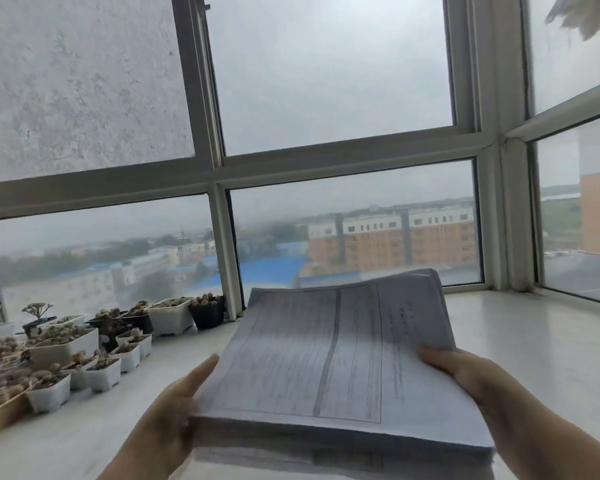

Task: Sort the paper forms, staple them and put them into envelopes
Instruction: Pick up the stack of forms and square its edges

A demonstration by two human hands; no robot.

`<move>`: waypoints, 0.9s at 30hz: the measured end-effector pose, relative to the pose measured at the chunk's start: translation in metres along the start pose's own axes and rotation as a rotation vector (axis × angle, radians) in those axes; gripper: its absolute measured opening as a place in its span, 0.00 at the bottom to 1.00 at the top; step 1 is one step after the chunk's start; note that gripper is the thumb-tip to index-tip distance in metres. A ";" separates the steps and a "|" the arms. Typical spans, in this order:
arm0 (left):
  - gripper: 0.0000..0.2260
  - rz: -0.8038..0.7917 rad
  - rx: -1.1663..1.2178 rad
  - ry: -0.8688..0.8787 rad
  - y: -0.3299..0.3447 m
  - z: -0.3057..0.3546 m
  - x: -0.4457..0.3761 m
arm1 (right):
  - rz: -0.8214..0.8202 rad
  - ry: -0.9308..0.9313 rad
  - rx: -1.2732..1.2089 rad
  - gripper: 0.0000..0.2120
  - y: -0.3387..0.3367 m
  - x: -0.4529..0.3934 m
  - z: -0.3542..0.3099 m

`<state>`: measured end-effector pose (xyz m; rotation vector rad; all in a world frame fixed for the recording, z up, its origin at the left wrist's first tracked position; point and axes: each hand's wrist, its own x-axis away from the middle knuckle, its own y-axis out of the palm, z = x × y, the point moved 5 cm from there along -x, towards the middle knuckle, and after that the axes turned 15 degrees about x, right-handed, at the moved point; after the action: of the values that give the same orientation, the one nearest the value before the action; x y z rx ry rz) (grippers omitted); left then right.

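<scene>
The print on the stack of forms [326, 358] is too blurred to read. Both wrists run off the near edge. The left hand [167, 420] hides its fingers beneath the stack. The succulent pots [66, 355] are cut off at left.

**White sill under the window**

Your supporting surface is a broad, pale white window ledge [534, 344] running across the lower half of the frame, from the bottom left corner to the right edge, and meeting the grey window frame at the back.

At the lower left, you have a cluster of small white rectangular plastic pots of succulents [104, 370] standing directly on the ledge, packed just beside one another. Behind them, near the glass, sit a longer white rectangular planter [170, 315] and a black square pot of cacti [207, 311], side by side. At the far left edge, a tan tray [0, 415] holds pinkish succulents; its details are blurred.
</scene>
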<state>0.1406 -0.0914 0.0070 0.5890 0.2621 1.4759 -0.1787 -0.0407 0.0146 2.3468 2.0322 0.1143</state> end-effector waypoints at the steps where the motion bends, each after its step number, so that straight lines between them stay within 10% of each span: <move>1: 0.26 -0.022 0.155 0.007 0.004 -0.001 -0.001 | 0.012 0.018 -0.041 0.08 0.000 0.001 0.003; 8: 0.48 -0.226 0.448 0.156 0.064 -0.038 0.013 | 0.171 -0.097 -0.298 0.10 0.019 -0.001 0.018; 14: 0.36 -0.129 0.336 0.214 0.072 -0.055 0.012 | 0.221 -0.149 -0.206 0.07 0.036 0.008 0.015; 21: 0.32 -0.174 0.125 0.019 0.034 -0.004 0.009 | -0.385 -0.271 -0.244 0.41 0.024 0.019 -0.023; 27: 0.36 -0.357 -0.024 -0.153 0.036 -0.019 0.010 | -0.612 0.040 -0.182 0.52 0.028 0.011 0.006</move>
<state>0.1011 -0.0786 0.0121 0.5986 0.2163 1.0828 -0.1489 -0.0340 0.0112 1.5464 2.5245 0.3076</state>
